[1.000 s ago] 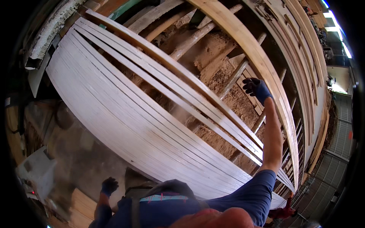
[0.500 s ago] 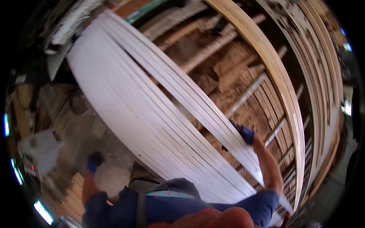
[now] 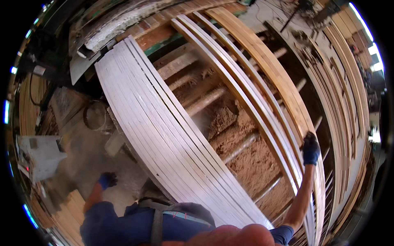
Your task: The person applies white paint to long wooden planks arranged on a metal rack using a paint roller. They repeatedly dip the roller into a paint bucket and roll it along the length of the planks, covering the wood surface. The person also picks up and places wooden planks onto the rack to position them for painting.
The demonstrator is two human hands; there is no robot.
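My right hand (image 3: 310,148), in a dark glove with a blue cuff, reaches out to the right. It is on the yellow-brown wooden boards (image 3: 283,69), its fingers bent over them and partly hidden. Just left of these boards lie a few white-faced strips (image 3: 246,92), spaced apart. A broad row of white-coated wooden strips (image 3: 164,139) lies side by side in front of me. My left hand (image 3: 108,180), gloved the same way, hangs over the floor at the lower left, holding nothing, its fingers loosely apart.
Rollers (image 3: 207,101) run beneath the strips, with heaped sawdust (image 3: 246,137) between them. More long strips (image 3: 342,110) are stacked at the far right. A grey box-like unit (image 3: 41,156) stands at the left, and pale boards (image 3: 69,213) lie at the lower left.
Several white strips have shifted right, away from the white row, widening the gap over the sawdust. My right hand has moved from those strips to the yellow-brown boards. My view has turned somewhat.
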